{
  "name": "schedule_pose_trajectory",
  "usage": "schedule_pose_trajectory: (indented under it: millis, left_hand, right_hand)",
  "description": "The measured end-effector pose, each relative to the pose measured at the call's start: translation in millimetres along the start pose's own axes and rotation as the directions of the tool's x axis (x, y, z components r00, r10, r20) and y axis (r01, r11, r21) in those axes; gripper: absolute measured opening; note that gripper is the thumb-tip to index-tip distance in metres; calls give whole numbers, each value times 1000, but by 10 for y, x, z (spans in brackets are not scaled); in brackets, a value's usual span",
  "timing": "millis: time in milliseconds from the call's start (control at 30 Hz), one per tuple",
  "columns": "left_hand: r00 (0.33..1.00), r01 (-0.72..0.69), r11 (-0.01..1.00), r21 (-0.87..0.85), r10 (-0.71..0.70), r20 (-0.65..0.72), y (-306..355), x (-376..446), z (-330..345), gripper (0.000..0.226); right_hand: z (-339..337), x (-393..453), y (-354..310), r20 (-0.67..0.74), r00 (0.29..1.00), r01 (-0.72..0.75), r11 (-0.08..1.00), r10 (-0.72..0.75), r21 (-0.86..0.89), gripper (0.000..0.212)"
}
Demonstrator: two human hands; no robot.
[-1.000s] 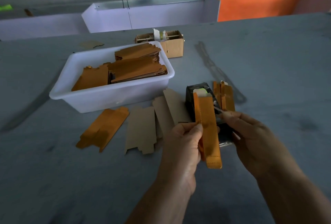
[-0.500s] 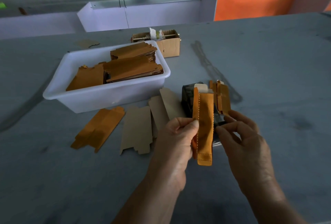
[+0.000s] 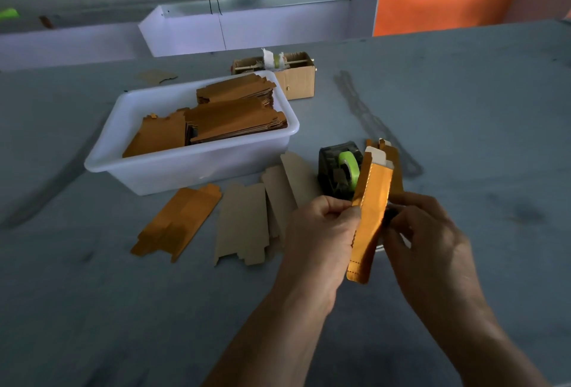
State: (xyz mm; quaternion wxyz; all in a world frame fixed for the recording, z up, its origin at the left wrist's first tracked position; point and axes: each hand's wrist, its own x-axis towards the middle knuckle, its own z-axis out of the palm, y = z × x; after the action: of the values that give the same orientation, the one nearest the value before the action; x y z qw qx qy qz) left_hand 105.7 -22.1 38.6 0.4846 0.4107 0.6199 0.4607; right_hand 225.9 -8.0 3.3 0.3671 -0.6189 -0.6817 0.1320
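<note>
A long, narrow orange cardboard carton (image 3: pixel 370 216) is held up above the grey table (image 3: pixel 463 127), slightly tilted, its open pale flap at the far end. The left hand (image 3: pixel 321 232) pinches its left edge about mid-length, thumb and curled fingers closed on the card. The right hand (image 3: pixel 429 238) has its fingers (image 3: pixel 398 229) curled in against the right edge; whether they pinch it or only touch I cannot tell.

Just beyond stands one black tape dispenser with a green roll (image 3: pixel 340 170), and right of it one more orange carton (image 3: pixel 395 167). Left of the hands lie four flat blanks: one orange (image 3: pixel 179 219), three pale brown (image 3: pixel 242 223). One white plastic tub (image 3: pixel 191 173) holds three stacks of orange blanks (image 3: pixel 234 120). One small brown cardboard box (image 3: pixel 298 80) sits far behind it.
</note>
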Motion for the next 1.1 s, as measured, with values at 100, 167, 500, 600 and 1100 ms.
schedule_pose_trajectory:
  millis: [100,167,500,600,1100]
  left_hand:
    - [1000,7,1000,-3,-7,4,4,-6,-5,10]
    - [1000,21,999,-34,-20,19,-4,14,-14,13]
    - [985,126,968,-219,-96,144,47,40,-102,14]
    - [979,140,965,-223,-101,176,30,-5,-134,11]
    - [971,117,962,-247,-59,233,68,-140,-210,4]
  right_hand:
    - [-56,-44,53,-42,999,-32,999,34,32,5]
    - [-168,-59,84,-94,994,-38,988,52,150,7]
    - [-455,41,-219,268,958,-96,758,-106,645,19]
    - [-415,55,-228,283,948,-56,801,-144,596,20]
    - [-365,20,-324,224,974,-58,938,-21,342,34]
